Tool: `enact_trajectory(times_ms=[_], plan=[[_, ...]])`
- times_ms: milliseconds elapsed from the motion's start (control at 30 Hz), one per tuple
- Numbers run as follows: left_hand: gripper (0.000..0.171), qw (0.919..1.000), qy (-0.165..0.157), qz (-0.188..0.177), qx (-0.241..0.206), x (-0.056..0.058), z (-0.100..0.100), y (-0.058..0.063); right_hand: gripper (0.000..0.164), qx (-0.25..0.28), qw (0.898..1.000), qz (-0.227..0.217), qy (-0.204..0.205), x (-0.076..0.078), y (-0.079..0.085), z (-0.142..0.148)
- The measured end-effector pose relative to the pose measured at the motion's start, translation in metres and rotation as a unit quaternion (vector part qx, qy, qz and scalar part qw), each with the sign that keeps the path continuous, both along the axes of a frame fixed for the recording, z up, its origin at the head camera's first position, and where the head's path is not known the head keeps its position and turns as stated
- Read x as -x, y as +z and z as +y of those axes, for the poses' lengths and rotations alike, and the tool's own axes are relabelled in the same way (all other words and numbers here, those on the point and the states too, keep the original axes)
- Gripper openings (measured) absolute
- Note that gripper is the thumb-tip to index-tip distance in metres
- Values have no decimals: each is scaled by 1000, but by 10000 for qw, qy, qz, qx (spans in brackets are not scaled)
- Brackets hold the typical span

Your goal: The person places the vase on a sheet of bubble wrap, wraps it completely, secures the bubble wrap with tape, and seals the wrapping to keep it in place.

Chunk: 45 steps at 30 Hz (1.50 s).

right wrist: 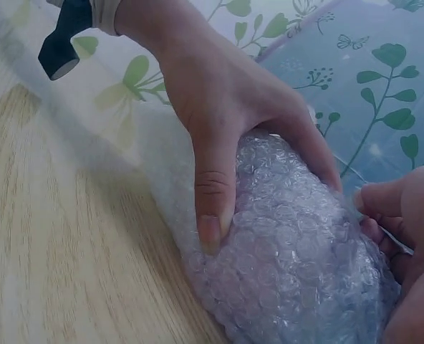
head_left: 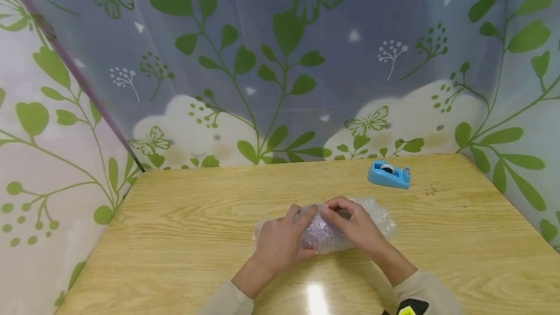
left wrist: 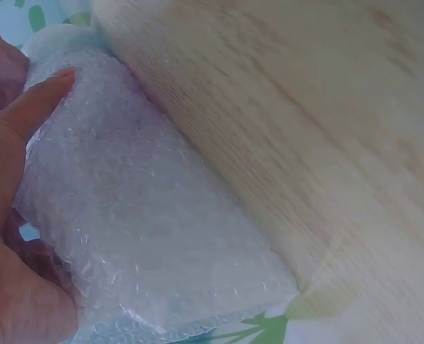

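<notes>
A bundle in clear bubble wrap (head_left: 321, 237) lies on the table, with something purplish showing through; the layers hide what it is. My left hand (head_left: 280, 242) grips the bundle left of its middle. In the right wrist view, that hand's thumb lies along the near side while its fingers reach over to the far side. At the upper edge, my right hand (head_left: 356, 225) has its thumb and index finger pinched together at the bubble wrap. Loose wrap extends past both ends of the bundle. From the left wrist, the bubble wrap (left wrist: 140, 193) looks long and bulging.
A blue tape dispenser (head_left: 388, 175) with a roll in it stands at the back right of the wooden table (head_left: 183, 218). Behind the table hangs a patterned curtain (head_left: 245, 62) with leaves and butterflies, which also covers both sides.
</notes>
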State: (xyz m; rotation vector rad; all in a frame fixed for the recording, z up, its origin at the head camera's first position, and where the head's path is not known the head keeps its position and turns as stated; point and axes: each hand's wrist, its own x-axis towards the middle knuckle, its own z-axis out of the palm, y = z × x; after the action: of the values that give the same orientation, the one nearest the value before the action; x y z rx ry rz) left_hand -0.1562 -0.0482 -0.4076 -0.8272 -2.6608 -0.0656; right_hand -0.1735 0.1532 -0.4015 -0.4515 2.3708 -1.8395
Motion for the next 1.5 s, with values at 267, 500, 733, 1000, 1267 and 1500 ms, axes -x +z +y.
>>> enact_trajectory(times_ms=[267, 500, 733, 1000, 1267, 1500], plan=[[91, 10000, -39, 46, 26, 0, -2, -1, 14, -435, 9946, 537, 770, 4, 2, 8], [90, 9998, -1, -160, 154, -1, -3, -2, 13, -1783, 9678, 1530, 908, 9, 12, 11], [90, 9995, -39, -29, 306, -8, 0, -1, 13, -2289, 9638, 1285, 472, 4, 21, 5], [90, 9996, -18, 151, 219, -9, -1, -6, 4, -2623, 9482, 1784, 164, -5, 25, -5], [90, 9995, -124, 188, 219, -6, 1, -4, 13, -1601, 9836, 781, -289, 3, 13, 0], [90, 9995, -50, 150, 289, -4, 0, 0, 18, -1109, 9919, 543, -293, 7, 15, -1]])
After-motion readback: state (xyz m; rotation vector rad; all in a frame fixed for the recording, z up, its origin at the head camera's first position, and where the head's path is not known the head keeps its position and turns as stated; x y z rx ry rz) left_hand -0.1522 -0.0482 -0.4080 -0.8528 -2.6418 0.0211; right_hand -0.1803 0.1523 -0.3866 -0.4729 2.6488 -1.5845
